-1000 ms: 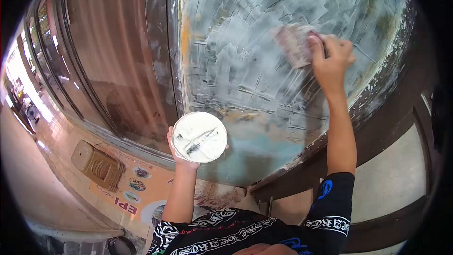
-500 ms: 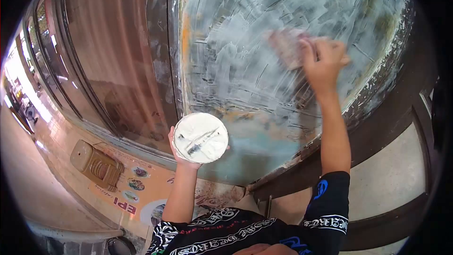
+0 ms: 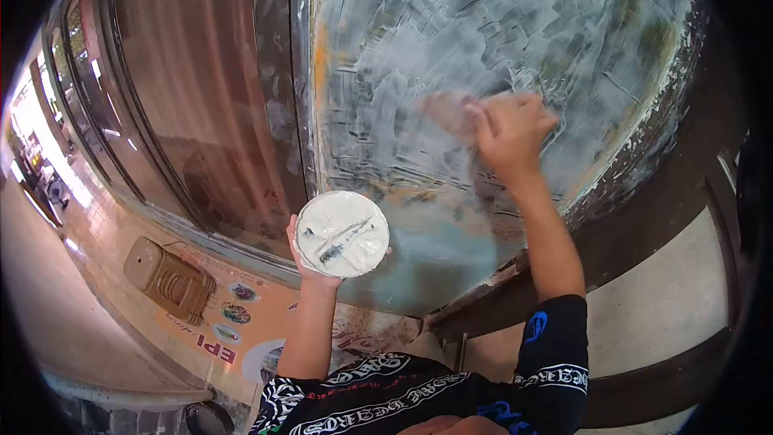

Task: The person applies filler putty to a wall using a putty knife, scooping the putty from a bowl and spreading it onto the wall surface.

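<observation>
My left hand [image 3: 312, 275] is wrapped around a round plate of white paste [image 3: 342, 234], seen from above, with a grey streak across its middle. The fingers show at its left and right edges and the palm is hidden beneath. In my right hand [image 3: 515, 133] is a flat, pinkish scraper [image 3: 448, 111], smeared by motion, its blade against the panel [image 3: 419, 40]. This glass-like surface carries streaky grey-white strokes, with orange and bluish patches showing near its left side and bottom.
Dark-framed glass [image 3: 193, 56] with a curtain behind it stands to the left. A brown plastic stool [image 3: 173, 278] sits on a printed orange banner [image 3: 266, 306] on the floor. Dark wooden framing [image 3: 612, 201] borders the panel's lower right.
My right hand has swept left and slightly down across the panel with the scraper. My left hand and the plate of paste stay almost where they were.
</observation>
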Tool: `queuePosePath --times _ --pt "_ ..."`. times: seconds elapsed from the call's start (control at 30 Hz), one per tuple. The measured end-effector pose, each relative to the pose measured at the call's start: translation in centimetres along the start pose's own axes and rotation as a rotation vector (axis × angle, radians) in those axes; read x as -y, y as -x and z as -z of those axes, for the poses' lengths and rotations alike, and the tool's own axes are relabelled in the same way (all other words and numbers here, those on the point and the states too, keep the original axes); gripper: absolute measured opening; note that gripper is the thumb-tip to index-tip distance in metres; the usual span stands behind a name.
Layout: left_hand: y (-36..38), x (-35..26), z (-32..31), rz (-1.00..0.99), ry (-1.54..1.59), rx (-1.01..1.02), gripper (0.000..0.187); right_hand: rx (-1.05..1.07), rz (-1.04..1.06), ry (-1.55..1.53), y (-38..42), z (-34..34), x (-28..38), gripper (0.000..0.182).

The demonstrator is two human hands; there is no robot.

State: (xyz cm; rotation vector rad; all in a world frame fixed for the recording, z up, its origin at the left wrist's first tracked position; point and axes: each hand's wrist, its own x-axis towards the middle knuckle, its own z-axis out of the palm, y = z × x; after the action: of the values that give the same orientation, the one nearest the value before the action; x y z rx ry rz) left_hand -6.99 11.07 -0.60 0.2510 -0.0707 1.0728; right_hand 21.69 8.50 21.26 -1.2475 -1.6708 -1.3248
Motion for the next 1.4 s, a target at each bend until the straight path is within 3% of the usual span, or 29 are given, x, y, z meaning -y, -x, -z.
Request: queuePosePath --times 0.07,0.17,0.2,0.27,0.33,0.43,0.47,0.6,0.7,0.77,0.9,1.0,1.07,1.13,1.2,1.23,1.3,1.33,1.4 --pt "0.1 -0.2 -0.1 -0.011 -0.002 -0.012 0.080 -0.119 -0.160 0.018 -2.8 2.7 -2.4 0.017" --pt "0.3 -0.5 0.2 -0.033 -0.017 -0.015 0.081 -0.271 -0.222 -0.087 -1.0 2.8 -3.1 0.018" --pt "0.4 -0.6 0.2 -0.035 -0.014 -0.020 0.081 -0.134 -0.206 -0.202 0.4 2.9 -1.4 0.015" --pt "0.7 -0.5 0.1 -0.029 -0.008 -0.032 0.081 0.076 0.077 -0.086 5.2 0.3 1.5 0.014" --pt "0.8 -0.3 0.0 -0.025 0.001 -0.039 0.081 0.284 0.203 -0.233 10.8 -2.8 3.8 0.013" --pt "0.6 0.0 -0.4 -0.023 0.017 -0.039 0.080 0.348 0.275 -0.113 11.0 -4.2 4.1 0.014" --pt "0.6 0.1 -0.5 -0.029 0.007 -0.059 0.081 0.381 0.164 -0.054 9.8 -4.0 2.9 0.012" --pt "0.6 0.1 -0.5 -0.032 -0.001 -0.062 0.081 -0.070 -0.030 0.061 -1.3 1.5 -2.2 0.010" --pt "0.5 -0.3 0.2 -0.026 0.002 -0.041 0.081 -0.223 -0.080 0.048 -3.0 3.6 -3.3 0.010" --pt "0.8 -0.8 1.3 -0.039 0.056 -0.034 0.078 -0.069 -0.061 -0.074 -0.6 3.5 -1.2 0.008" --pt "2.3 -1.8 0.8 -0.033 0.120 0.005 0.077 0.355 0.210 -0.184 9.2 -2.3 5.6 0.010" --pt "3.1 -2.5 1.1 -0.020 0.139 0.004 0.077 0.410 0.277 -0.069 11.1 -5.7 6.1 0.013" --pt "3.7 -3.2 1.1 -0.003 0.165 0.043 0.077 0.300 0.181 0.101 6.7 -4.8 4.3 0.015" --pt "3.9 -3.9 1.5 -0.021 0.163 0.025 0.077 0.051 0.000 0.068 0.4 -1.1 2.5 0.013" --pt "4.0 -4.4 1.6 -0.042 0.195 -0.067 0.079 -0.151 -0.051 0.069 -2.8 1.6 0.6 0.007" --pt "4.3 -4.7 1.4 -0.039 0.196 -0.066 0.079 -0.150 -0.051 0.073 -2.6 2.0 0.9 0.007" --pt "4.8 -5.1 0.8 0.000 0.116 0.126 0.081 -0.094 -0.076 0.006 -1.4 3.0 1.7 0.004" --pt "4.6 -5.2 1.2 -0.025 0.030 0.006 0.078 0.024 -0.064 -0.118 0.5 2.1 2.8 0.006" --pt "4.9 -5.2 1.0 -0.030 0.044 0.018 0.079 0.272 0.157 -0.123 6.4 -1.1 5.1 0.010"
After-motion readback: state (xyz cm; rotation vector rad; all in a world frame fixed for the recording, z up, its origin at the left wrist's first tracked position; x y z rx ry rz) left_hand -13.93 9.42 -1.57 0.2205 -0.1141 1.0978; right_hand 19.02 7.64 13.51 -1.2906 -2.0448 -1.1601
